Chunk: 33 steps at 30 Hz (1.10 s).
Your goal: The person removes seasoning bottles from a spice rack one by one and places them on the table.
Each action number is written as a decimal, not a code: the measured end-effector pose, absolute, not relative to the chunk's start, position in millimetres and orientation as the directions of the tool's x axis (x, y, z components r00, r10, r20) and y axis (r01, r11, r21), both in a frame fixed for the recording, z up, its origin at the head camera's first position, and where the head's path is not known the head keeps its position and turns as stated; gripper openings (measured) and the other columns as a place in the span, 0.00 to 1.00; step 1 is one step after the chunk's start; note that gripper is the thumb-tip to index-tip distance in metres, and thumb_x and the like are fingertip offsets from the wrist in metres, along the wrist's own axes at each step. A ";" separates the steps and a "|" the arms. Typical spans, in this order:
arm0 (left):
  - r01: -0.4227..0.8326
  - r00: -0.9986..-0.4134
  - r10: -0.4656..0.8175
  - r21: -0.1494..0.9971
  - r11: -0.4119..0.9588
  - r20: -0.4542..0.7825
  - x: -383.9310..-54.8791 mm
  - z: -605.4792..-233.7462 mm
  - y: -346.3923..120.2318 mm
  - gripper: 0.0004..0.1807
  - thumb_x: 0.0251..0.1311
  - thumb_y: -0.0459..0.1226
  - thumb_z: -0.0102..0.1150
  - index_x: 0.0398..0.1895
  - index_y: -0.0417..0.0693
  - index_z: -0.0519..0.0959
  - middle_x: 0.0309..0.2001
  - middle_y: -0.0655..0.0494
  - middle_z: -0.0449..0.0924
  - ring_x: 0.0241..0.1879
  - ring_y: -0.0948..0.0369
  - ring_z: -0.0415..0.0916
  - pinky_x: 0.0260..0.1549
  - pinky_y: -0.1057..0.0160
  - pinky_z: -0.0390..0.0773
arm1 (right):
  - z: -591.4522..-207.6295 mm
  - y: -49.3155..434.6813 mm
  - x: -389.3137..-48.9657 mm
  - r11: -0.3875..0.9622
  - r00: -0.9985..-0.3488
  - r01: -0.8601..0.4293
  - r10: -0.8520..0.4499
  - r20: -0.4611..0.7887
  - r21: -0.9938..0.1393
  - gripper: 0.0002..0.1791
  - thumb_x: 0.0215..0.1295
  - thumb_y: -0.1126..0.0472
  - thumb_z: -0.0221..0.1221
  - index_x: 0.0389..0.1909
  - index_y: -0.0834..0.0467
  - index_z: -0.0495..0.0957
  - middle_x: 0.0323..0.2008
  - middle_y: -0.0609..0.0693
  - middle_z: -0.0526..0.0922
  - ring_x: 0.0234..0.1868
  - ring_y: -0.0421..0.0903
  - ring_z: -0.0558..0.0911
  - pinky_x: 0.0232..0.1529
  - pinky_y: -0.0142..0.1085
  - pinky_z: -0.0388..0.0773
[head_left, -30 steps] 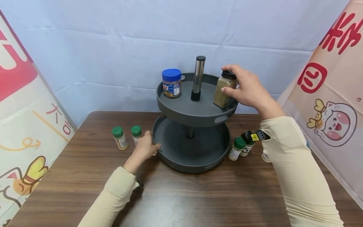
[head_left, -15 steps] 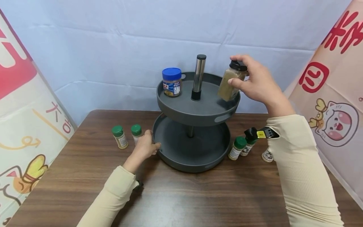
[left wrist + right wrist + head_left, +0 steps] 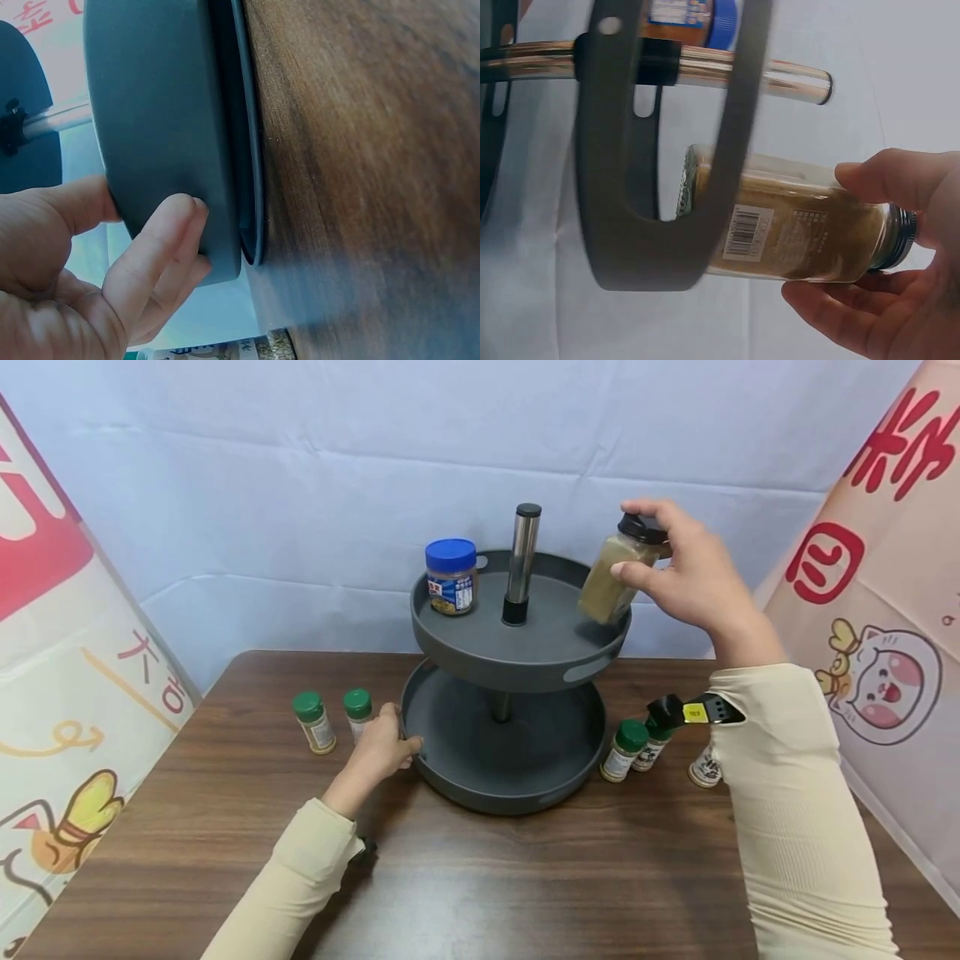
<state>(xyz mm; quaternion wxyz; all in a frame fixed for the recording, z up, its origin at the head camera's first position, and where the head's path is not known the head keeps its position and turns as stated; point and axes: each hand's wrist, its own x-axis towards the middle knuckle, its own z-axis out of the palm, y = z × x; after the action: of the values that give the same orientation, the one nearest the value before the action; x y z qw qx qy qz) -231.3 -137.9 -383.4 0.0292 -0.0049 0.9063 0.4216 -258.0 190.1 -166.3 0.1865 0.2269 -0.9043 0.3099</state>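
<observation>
A two-tier grey rotating tray stands on the table, its upper tray (image 3: 517, 667) on a metal post above the lower tray (image 3: 498, 802). My left hand (image 3: 377, 745) grips the lower tray's left rim, thumb on one side of the wall and fingers on the other in the left wrist view. Over the right side of the upper tray, my right hand (image 3: 693, 572) holds a square glass spice jar (image 3: 603, 581) of tan powder near its black lid. The jar is tilted and raised off the tray floor. A blue-lidded jar (image 3: 452, 581) stands on the upper tray's left.
Two green-capped spice bottles (image 3: 315, 727) stand left of the tray, one partly behind my left hand. Right of it are two more green-capped bottles (image 3: 621, 756) and another small bottle (image 3: 705, 768) partly hidden by my sleeve. A pale cloth (image 3: 300, 510) hangs behind the table.
My right hand has lifted the spice jar from the upper tray, moving up and to the right. The left hand keeps its grip on the lower rim.
</observation>
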 end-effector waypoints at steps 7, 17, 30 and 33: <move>-0.040 -0.998 0.010 0.758 0.651 -0.061 -232.1 -384.5 -137.6 0.33 0.58 0.34 0.60 0.62 0.30 0.57 0.23 0.47 0.76 0.20 0.59 0.79 0.21 0.64 0.77 | -161.2 197.8 -255.0 0.710 -0.815 -0.519 -0.245 0.524 -0.475 0.33 0.60 0.65 0.60 0.67 0.55 0.62 0.53 0.62 0.71 0.48 0.61 0.72 0.39 0.34 0.63; -0.041 -0.998 0.012 0.755 0.654 -0.064 -232.7 -386.6 -138.2 0.34 0.58 0.34 0.59 0.63 0.30 0.56 0.22 0.48 0.76 0.18 0.61 0.78 0.21 0.64 0.77 | -161.2 213.5 -249.8 0.737 -0.836 -0.469 -0.193 0.514 -0.487 0.33 0.60 0.65 0.59 0.68 0.52 0.62 0.56 0.62 0.69 0.51 0.61 0.70 0.40 0.32 0.63; -0.038 -0.998 0.010 0.761 0.647 -0.058 -232.2 -386.5 -138.8 0.33 0.58 0.35 0.59 0.62 0.31 0.57 0.24 0.47 0.76 0.18 0.61 0.78 0.20 0.64 0.77 | -165.8 233.4 -246.9 0.765 -0.860 -0.398 -0.118 0.497 -0.507 0.33 0.57 0.64 0.61 0.65 0.53 0.64 0.53 0.60 0.70 0.43 0.49 0.70 0.36 0.30 0.63; -0.035 -0.999 0.009 0.758 0.651 -0.054 -232.2 -386.1 -138.8 0.32 0.58 0.35 0.59 0.61 0.31 0.57 0.24 0.47 0.76 0.18 0.61 0.78 0.20 0.64 0.77 | -167.4 238.5 -247.7 0.779 -0.862 -0.386 -0.114 0.494 -0.494 0.32 0.56 0.65 0.62 0.64 0.55 0.65 0.51 0.60 0.70 0.42 0.48 0.70 0.36 0.30 0.63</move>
<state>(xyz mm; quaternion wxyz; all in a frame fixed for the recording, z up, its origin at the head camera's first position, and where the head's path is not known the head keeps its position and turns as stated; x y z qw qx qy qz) -232.2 -138.8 -386.1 0.0262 -0.0070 0.9082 0.4177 -247.7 238.5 -167.4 0.2248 0.1363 -0.9161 0.3029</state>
